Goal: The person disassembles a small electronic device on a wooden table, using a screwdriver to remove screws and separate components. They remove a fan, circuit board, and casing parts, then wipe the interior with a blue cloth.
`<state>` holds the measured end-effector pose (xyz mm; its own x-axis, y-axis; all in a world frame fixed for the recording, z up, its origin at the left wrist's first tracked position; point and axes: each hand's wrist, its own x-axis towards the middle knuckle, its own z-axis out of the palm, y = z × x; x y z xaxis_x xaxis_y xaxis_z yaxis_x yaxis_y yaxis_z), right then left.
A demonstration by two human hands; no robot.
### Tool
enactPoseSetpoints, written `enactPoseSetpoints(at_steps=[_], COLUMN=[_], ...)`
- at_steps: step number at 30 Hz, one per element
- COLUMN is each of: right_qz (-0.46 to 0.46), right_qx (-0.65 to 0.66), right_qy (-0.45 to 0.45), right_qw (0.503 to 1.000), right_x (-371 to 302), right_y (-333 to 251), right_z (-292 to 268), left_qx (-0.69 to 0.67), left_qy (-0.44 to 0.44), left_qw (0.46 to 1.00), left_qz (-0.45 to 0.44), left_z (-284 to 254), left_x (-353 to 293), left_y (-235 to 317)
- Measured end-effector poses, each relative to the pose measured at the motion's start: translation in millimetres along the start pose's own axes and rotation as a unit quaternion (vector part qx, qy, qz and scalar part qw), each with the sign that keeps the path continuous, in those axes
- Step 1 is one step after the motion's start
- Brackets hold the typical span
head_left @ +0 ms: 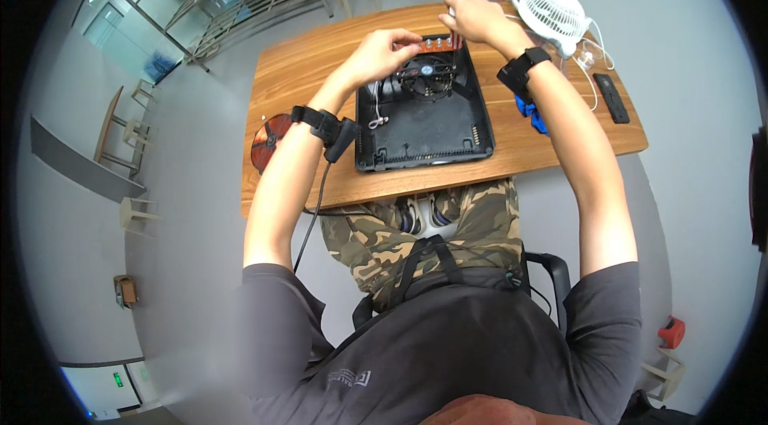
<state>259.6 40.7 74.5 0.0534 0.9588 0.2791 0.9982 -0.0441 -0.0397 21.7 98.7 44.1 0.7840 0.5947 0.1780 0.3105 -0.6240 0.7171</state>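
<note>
Wooden table (304, 65), both hands (382, 55) (478, 21) outstretched

Wood-grain worktop (308, 65): black casing (432, 127) near middle; reddish disc (266, 139) left; blue cloth (534, 115), white fan (552, 10), dark bar (612, 98) right.

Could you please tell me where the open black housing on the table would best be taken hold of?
Probably by the left and right walls of the black housing, with the left hand coming from the left and the right hand from the right. It lies flat, open side up, so both raised walls offer opposite edges to grip.
</note>
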Motion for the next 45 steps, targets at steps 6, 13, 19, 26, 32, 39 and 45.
enactPoseSetpoints(at_steps=[6,13,19,26,32,39,45], right_qz=[-0.040,-0.067,-0.064,-0.025,-0.032,-0.060,-0.044], right_qx=[0.066,0.114,0.144,0.006,0.027,0.138,0.232], right_qy=[-0.013,-0.071,-0.047,0.073,0.038,0.012,0.073], right_qw=[0.997,0.989,0.986,0.997,0.998,0.989,0.969], right_x=[6,12,10,-6,-2,-10,-14], right_y=[10,-6,5,14,25,25,19], right_z=[-6,-10,-3,-8,-3,-8,4], left_qx=[0.063,-0.045,-0.063,0.002,-0.012,-0.018,-0.042], left_qy=[0.000,-0.013,-0.006,0.033,0.027,0.017,0.066], left_qw=[0.996,0.998,0.997,0.999,0.999,0.998,0.995], left_qz=[0.065,0.035,0.039,0.000,0.029,0.056,0.068], left_z=[22,41,45,57,64,56,70], left_x=[37,75,78,90,100,96,98], left_y=[-1,-12,-9,11,2,-1,-5])
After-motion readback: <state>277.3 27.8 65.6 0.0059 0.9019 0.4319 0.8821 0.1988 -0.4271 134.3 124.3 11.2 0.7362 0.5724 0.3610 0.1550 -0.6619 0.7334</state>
